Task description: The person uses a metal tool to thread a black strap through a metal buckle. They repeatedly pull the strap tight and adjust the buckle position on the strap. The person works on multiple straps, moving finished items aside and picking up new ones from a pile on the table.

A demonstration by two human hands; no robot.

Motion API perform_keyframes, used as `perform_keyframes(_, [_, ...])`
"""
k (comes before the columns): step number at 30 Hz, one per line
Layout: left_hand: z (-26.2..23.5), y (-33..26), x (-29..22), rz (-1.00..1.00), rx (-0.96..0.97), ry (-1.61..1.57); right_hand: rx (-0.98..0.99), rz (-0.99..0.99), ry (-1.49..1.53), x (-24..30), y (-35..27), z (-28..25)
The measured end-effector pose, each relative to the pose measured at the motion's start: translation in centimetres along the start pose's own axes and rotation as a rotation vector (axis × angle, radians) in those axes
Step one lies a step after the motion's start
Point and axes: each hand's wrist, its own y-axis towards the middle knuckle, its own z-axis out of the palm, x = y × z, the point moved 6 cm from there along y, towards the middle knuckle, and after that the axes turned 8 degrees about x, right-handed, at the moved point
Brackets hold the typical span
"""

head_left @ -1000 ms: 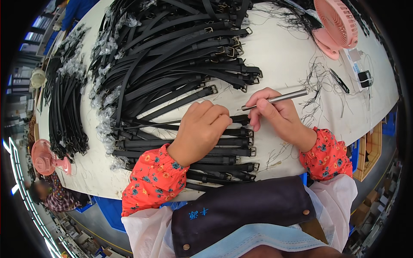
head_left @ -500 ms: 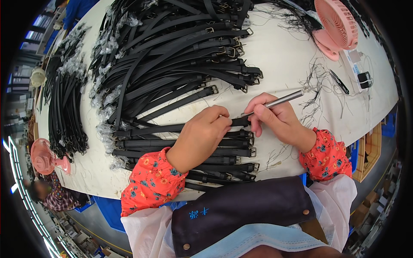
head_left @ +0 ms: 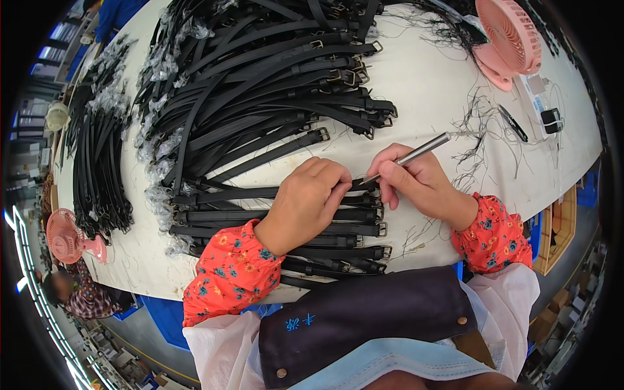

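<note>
The right hand (head_left: 422, 185) pinches a slim metal pen-like tool (head_left: 409, 158) in a narrow writing grip, its tip at the buckle end of a black strap (head_left: 260, 193). The left hand (head_left: 305, 201) presses that strap flat, fingers closed over it. Beneath lies a neat row of buckled straps (head_left: 325, 250), seemingly finished; a large tangled heap of matte black straps (head_left: 260, 84) remains farther along the white counter (head_left: 429, 97), so much appears left. Loose thread trimmings (head_left: 474, 130) and a pink fan (head_left: 510, 39) lie beyond.
</note>
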Motion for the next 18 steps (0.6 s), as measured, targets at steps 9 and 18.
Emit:
perform_keyframes(9, [0.1,0.06,0.07,0.019,-0.019,0.029,0.022,-0.006,-0.021,-0.02,0.05,0.18])
perform_keyframes(18, [0.09,0.16,0.05,0.018,-0.018,0.034,0.031,0.017,-0.046,-0.11,0.05,0.16])
